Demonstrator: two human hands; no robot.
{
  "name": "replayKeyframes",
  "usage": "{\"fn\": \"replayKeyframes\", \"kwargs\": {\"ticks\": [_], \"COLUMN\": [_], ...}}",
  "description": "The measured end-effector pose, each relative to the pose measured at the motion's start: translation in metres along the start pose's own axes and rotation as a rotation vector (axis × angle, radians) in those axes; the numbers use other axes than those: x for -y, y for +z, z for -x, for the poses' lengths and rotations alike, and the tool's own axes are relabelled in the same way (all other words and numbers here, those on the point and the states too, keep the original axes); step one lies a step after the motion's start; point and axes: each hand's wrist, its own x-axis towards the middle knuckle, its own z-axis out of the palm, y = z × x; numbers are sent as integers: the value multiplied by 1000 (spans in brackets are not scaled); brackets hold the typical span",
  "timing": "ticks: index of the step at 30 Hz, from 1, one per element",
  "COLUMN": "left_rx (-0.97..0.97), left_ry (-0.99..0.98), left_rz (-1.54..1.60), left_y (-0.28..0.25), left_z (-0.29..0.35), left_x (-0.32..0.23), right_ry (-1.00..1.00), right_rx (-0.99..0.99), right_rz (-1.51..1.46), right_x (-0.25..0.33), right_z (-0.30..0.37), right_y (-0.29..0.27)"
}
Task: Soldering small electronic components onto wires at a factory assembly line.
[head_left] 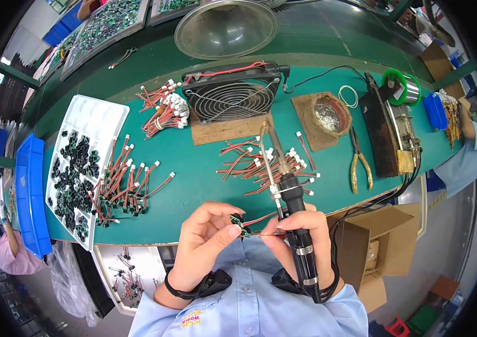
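My left hand (200,238) pinches a small green circuit board (241,224) with black parts between thumb and fingertips, close to the table's front edge. In my right hand (312,231) is a black-handled soldering iron (291,194), its metal tip pointing away from me. A thin feed tube (267,160) runs along the iron. Thumb and forefinger of that hand also meet at a red wire lead (261,218) that reaches to the board. Beyond the iron lie loose red-and-black wire leads (250,167) with white connectors.
A white tray (99,118) of small boards stands left, beside a blue bin (32,194) and wired boards (132,191). At the back are a fan (232,95) and bundled leads (168,112). Rightward are a tip-cleaning pot (331,117), pliers (359,163) and a solder spool (409,89).
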Motion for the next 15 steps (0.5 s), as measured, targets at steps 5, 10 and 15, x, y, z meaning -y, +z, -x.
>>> {"fn": "replayKeyframes", "kwargs": {"ticks": [5,10,15], "left_rx": [166,250,231], "left_ry": [-128,-170,-158], "left_rz": [425,508,487], "left_y": [0,-6,-4], "left_z": [-3,-3,-2], "left_x": [3,7,7], "right_ry": [46,8,-41], "right_rx": [19,24,12], "right_rz": [-95,-95,-86], "right_x": [2,7,9], "right_z": [-2,-5,-8], "right_y": [5,6,5]}}
